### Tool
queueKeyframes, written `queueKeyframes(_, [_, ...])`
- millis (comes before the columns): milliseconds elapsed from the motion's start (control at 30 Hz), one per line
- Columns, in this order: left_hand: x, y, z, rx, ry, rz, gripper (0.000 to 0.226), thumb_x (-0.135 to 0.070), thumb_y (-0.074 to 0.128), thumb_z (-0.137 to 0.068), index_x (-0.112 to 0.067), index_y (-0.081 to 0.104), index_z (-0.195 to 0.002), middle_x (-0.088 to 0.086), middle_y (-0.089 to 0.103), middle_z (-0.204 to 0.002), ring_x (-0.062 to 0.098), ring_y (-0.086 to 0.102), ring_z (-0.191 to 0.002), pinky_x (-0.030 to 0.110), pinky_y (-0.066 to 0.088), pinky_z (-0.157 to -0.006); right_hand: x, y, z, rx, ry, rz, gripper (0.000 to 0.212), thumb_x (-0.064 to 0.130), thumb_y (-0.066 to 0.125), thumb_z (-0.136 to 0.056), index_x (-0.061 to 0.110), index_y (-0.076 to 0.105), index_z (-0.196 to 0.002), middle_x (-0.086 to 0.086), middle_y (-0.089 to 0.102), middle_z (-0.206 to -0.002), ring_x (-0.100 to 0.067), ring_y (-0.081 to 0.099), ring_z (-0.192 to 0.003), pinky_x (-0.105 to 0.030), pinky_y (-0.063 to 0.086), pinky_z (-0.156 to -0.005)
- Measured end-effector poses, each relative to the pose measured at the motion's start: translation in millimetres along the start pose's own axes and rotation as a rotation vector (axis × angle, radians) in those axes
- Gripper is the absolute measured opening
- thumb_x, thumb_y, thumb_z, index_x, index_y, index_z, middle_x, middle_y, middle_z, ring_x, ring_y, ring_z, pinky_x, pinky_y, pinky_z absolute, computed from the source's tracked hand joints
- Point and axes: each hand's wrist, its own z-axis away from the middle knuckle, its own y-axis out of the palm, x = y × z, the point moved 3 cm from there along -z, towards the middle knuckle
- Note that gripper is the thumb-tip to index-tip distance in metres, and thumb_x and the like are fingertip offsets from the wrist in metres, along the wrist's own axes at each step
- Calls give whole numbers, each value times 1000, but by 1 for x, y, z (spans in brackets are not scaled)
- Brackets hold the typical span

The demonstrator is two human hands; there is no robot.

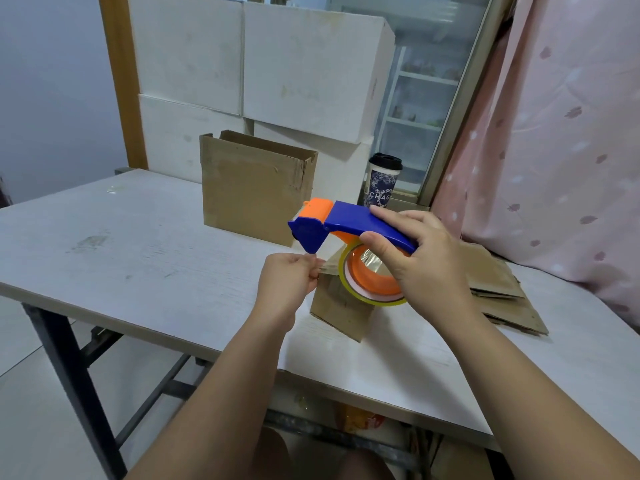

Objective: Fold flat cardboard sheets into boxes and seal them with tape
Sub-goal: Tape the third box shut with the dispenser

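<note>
My right hand (420,258) grips the blue handle of a blue and orange tape dispenser (332,223), held in the air above the table with its clear tape roll (370,282) hanging below. My left hand (289,278) pinches the loose end of the tape (327,268) just under the dispenser's head. A small folded brown cardboard box (341,306) stands on the table right behind and below the roll. A pile of flat cardboard sheets (502,292) lies to its right.
A taller brown box (252,188), open at the top, stands at the back of the white table (138,247). Large white boxes (277,64) are stacked behind it. A lidded paper cup (382,181) stands at the back right, with a pink curtain (561,150) beyond.
</note>
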Motion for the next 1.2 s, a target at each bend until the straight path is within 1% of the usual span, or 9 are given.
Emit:
queueKeyframes(267, [6,-5,-10,11,-29,-81,14,-14,58,-92,-8,62,-80,13,68,-87,24,67,-87,34,55,-85,5,5,-2,27,-53,90,48,53,62,-80,37,60,-126,10,46,-110,8,35,-90,5,26,-77])
queueKeyframes(433, [-3,-3,-20,56,42,-417,15,-22,57,-92,-8,60,-97,2,64,-82,11,61,-68,24,45,-61,3,4,-5,7,-36,102,51,56,59,-79,37,59,-126,9,46,-108,8,41,-89,4,27,-75])
queueKeyframes(600, [-10,-1,-31,120,80,-614,32,-27,70,-84,-12,51,-104,1,61,-78,20,60,-85,28,41,-66,4,7,-3,-3,-50,119,52,57,59,-79,36,59,-126,6,46,-109,4,39,-88,4,28,-76])
queueKeyframes(700, [-9,-4,-29,145,-111,-509,39,-31,69,-84,-7,54,-111,0,57,-84,17,52,-83,30,39,-70,4,8,-3,-19,-47,124,50,55,62,-80,35,61,-126,5,47,-109,1,39,-93,2,29,-78])
queueKeyframes(833, [13,-4,-14,155,-432,-98,19,-13,61,-88,-11,60,-108,3,52,-82,10,36,-58,21,33,-49,5,9,-5,-12,-37,121,49,54,64,-80,35,61,-125,6,45,-106,2,41,-88,3,29,-77])
queueKeyframes(933, [20,-1,-12,13,-262,-12,34,5,48,-90,-16,59,-114,8,57,-95,15,50,-73,23,45,-60,4,8,-4,-13,-29,109,50,55,63,-80,35,61,-126,6,44,-106,11,41,-91,1,31,-76])
queueKeyframes(1033, [2,-3,-3,-73,112,-4,12,-11,50,-95,-16,61,-95,5,61,-90,16,54,-82,27,42,-69,3,7,-4,-28,-29,96,50,55,63,-80,35,61,-126,6,44,-105,9,41,-92,-1,32,-76])
queueKeyframes(1100, [-7,0,6,-6,274,-77,13,-21,50,-97,-16,61,-93,4,65,-91,15,57,-84,28,45,-74,2,7,-4,-34,-24,96,50,55,63,-79,35,61,-125,6,44,-105,9,42,-92,0,31,-76])
queueKeyframes(1200, [-3,8,13,156,272,-191,20,-15,52,-96,-20,59,-114,-3,66,-114,14,60,-109,37,47,-97,1,7,-4,-41,-14,96,51,55,63,-79,35,61,-126,6,44,-105,6,42,-90,1,31,-77])
